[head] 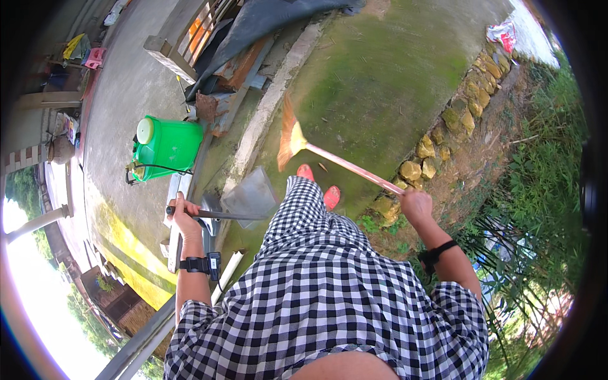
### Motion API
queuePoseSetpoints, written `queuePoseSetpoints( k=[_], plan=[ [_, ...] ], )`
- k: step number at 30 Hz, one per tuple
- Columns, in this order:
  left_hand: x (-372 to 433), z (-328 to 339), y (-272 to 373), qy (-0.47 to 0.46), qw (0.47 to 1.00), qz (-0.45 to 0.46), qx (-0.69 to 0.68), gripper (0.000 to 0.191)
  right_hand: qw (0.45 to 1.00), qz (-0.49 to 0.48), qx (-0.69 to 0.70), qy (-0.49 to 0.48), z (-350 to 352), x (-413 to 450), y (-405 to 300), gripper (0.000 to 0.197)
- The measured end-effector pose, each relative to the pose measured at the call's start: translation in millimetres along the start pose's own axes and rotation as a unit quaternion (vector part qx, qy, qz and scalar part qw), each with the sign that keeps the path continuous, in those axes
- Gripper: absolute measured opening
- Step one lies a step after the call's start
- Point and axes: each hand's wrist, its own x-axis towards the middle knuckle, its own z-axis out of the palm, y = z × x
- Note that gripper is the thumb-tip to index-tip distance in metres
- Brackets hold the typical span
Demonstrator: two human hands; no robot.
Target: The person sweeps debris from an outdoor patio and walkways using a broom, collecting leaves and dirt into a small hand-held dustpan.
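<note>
My right hand grips the end of a pinkish broom handle. The broom's straw head, bound in yellow at its neck, is out ahead of my feet over the mossy ground. My left hand is closed around a dark rod-like handle, thumb raised along it. That handle runs across to a grey, translucent dustpan beside my leg and appears to join it. Red shoes show below my checked trousers.
A green backpack sprayer tank stands on the concrete at left. Rusty metal sheets and a dark tarp lie beyond a low concrete kerb. Yellowish stones edge the mossy ground at right, before a planted slope.
</note>
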Motion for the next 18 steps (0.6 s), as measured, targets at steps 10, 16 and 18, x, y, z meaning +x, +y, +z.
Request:
queuePoseSetpoints(
  k=[10,16,18],
  plan=[
    [-49,-32,-38,-0.09,0.979,-0.132,0.13,0.033,0.984,-0.161,0.01,-0.079,-17,115,-116,0.025],
    [-51,-65,-74,-0.1,0.977,-0.14,0.128,0.032,0.985,0.081,0.026,-0.149,-8,53,-12,0.039],
    [-54,-58,-71,-0.106,0.978,-0.132,0.119,0.03,0.996,0.048,0.051,-0.054,6,-1,10,0.041]
  ],
)
